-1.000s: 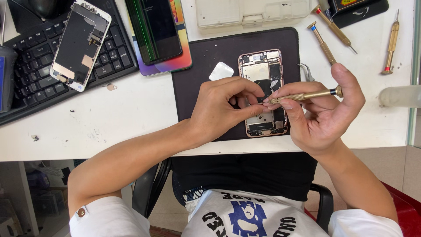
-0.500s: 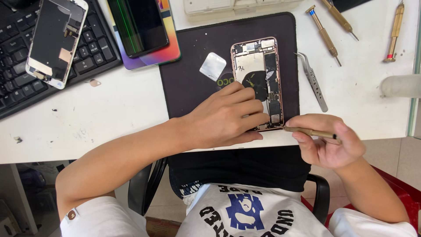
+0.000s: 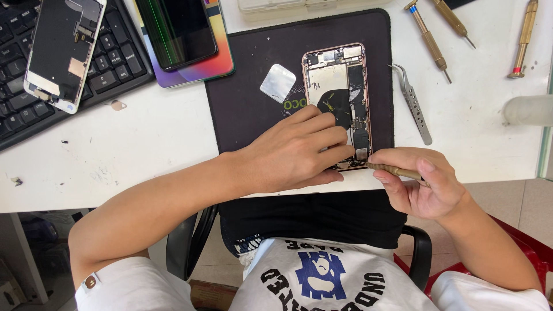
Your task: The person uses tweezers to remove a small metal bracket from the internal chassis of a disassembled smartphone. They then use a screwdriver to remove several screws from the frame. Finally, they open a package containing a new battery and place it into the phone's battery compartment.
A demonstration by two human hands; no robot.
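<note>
opened phone (image 3: 337, 86): lies face down with its back removed on the black work mat (image 3: 247, 121), long side running away from you; rose-coloured frame, battery and boards exposed.
your left hand (image 3: 294, 152): palm down on the mat, fingers spread narrow and laid over the near end of the opened phone, pressing it flat; it grips nothing.
your right hand (image 3: 423, 181): just right of the opened phone's near corner, off the mat edge, fingers curled tight around a brass screwdriver (image 3: 394, 170).
screwdriver tip: points left and meets the near right corner of the opened phone, right beside your left fingertips; exact contact point too small to tell.
silver plate (image 3: 277, 82): loose on the mat, just left of the opened phone, apart from both hands.
tweezers (image 3: 412, 103): on the white table (image 3: 144, 144), just right of the opened phone, beyond your right hand.
spare screwdrivers (image 3: 429, 37): well right of and beyond the opened phone.
dark-screened phone (image 3: 181, 34): left of the opened phone, past the mat's far left corner.
detached screen (image 3: 63, 52): far left of the opened phone, resting on a black keyboard (image 3: 109, 69).
</note>
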